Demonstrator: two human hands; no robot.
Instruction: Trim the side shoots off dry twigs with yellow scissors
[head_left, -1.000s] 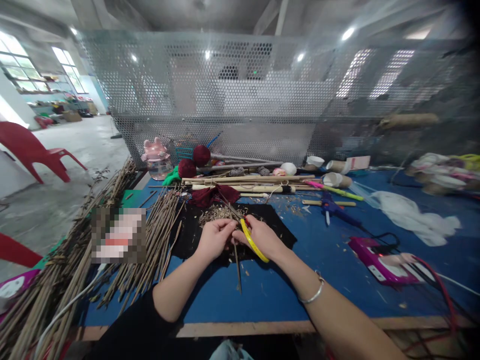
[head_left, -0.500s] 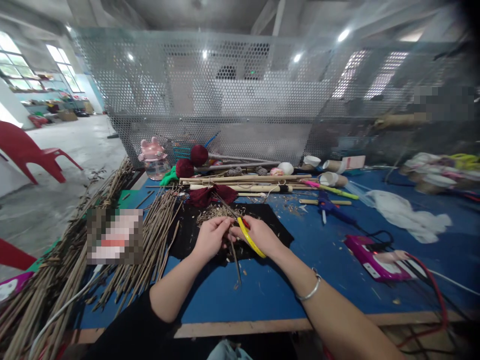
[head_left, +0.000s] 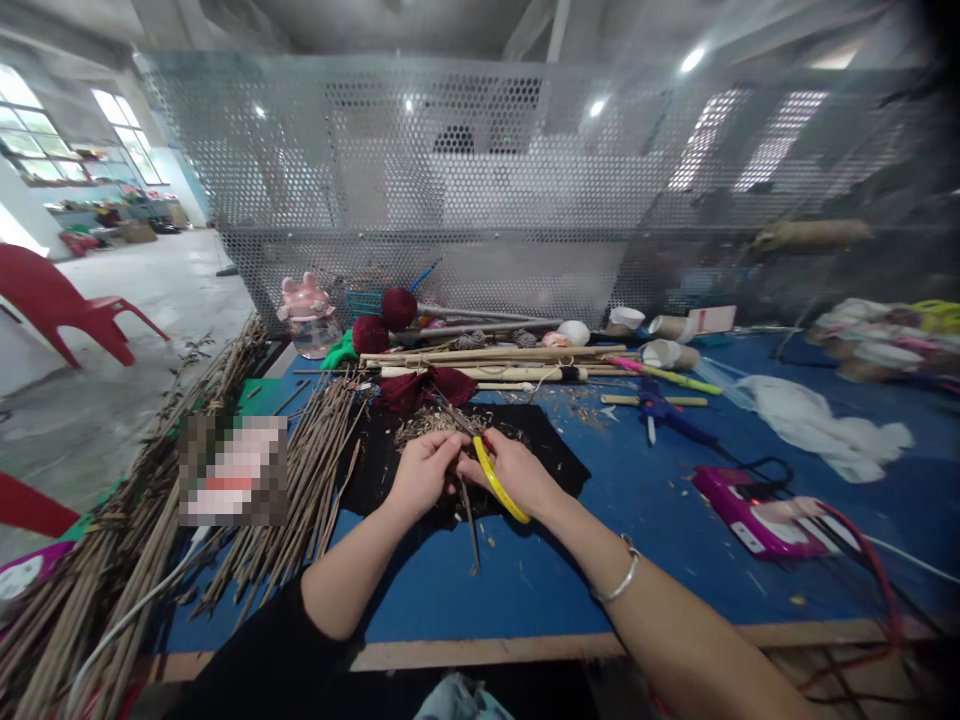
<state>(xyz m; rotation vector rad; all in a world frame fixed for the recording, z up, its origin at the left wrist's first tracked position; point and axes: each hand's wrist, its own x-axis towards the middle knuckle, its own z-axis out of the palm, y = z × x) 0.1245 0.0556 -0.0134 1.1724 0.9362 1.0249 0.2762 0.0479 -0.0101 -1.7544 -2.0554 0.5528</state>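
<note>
My left hand (head_left: 426, 470) pinches a thin brown twig (head_left: 471, 530), whose lower end points toward me. Close against it on the right, my right hand (head_left: 514, 472) holds scissors with yellow handles (head_left: 499, 482), their blades pointing up and left. Its fingertips are near the twig as well, partly hidden. Both hands are over a black cloth (head_left: 555, 455) strewn with small brown clippings (head_left: 427, 425). Dark red fabric (head_left: 450, 386) lies just beyond the cloth.
Bundles of twigs (head_left: 300, 470) lie left. Behind are long sticks (head_left: 510, 355), dark red balls (head_left: 370, 334) and a pink-lidded bottle (head_left: 309, 315). At right are a blue glue gun (head_left: 667, 412), a magenta power box (head_left: 739, 515) and a white plastic bag (head_left: 810, 425) on the blue table (head_left: 600, 590).
Both hands keep nearly the same place and grip. The twig's lower end has tilted slightly, and the camera view has shifted a little.
</note>
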